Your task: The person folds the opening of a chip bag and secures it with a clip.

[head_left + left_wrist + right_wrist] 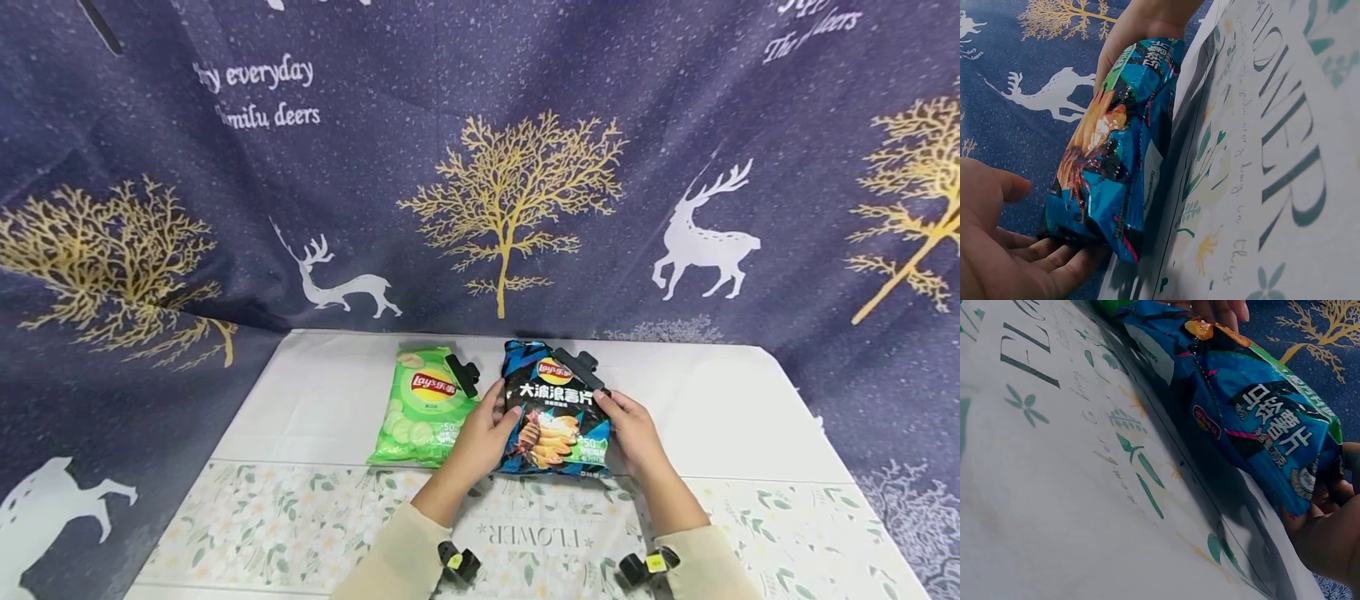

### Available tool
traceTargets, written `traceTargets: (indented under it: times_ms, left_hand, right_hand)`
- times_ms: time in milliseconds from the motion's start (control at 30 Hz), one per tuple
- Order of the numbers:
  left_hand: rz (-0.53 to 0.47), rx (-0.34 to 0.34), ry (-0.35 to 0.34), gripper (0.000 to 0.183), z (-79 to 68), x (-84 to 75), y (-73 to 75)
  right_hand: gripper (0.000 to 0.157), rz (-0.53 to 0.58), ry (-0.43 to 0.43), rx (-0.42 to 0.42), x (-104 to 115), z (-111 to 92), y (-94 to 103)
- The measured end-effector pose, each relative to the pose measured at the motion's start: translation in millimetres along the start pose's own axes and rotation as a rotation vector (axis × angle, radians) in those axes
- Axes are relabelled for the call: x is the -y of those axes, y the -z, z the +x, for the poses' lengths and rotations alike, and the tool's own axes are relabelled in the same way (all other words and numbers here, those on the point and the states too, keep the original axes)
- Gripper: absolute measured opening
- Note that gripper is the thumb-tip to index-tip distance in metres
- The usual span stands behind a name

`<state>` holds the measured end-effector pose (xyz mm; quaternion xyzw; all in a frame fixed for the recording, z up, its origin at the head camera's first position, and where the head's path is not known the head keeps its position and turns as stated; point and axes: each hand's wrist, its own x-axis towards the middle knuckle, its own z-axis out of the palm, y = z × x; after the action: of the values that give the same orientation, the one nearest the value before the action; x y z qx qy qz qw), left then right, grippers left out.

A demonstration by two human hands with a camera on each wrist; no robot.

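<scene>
A black-and-blue potato chip bag (555,417) lies face up in the head view, a black clip (579,367) across its top right corner. My left hand (483,433) is at its left edge; in the left wrist view the fingers (1054,259) reach under the bag's end, while the thumb stands apart from it. On the other side, my right hand (637,429) grips the right edge, with fingers curled round the bag's corner in the right wrist view. Left of this bag lies a green potato chip bag (420,408), partly covered by my left hand, with its own black clip (463,375).
Both bags rest toward the back of a white table (300,408) with a flower-printed cloth (300,525) along its front. Behind the table hangs a dark blue curtain (345,208) with trees and deer.
</scene>
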<state>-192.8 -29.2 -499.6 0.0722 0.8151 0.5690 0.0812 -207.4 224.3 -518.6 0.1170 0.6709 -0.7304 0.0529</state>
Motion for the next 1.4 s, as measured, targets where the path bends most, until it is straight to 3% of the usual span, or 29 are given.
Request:
traceTargets:
  times_ms: [400,800,1233,1400]
  left_hand:
    - [0.011,0.0,-0.003,0.064,-2.3,6.1,-1.6]
    - [0.153,0.068,0.021,0.066,-4.8,11.4,-3.4]
    - [0.223,0.077,0.02,0.068,-3.7,13.5,-5.5]
    - [0.229,0.085,0.038,0.068,-3.7,12.3,-5.5]
  right_hand:
    - [0.059,0.004,-0.059,0.063,-7,2,1.3]
    - [0.071,-0.254,-0.027,0.141,-21,1,4.2]
    - [0.064,-0.304,-0.028,0.094,-23,6,1.8]
    - [0.062,-0.271,-0.026,0.079,-23,8,-0.5]
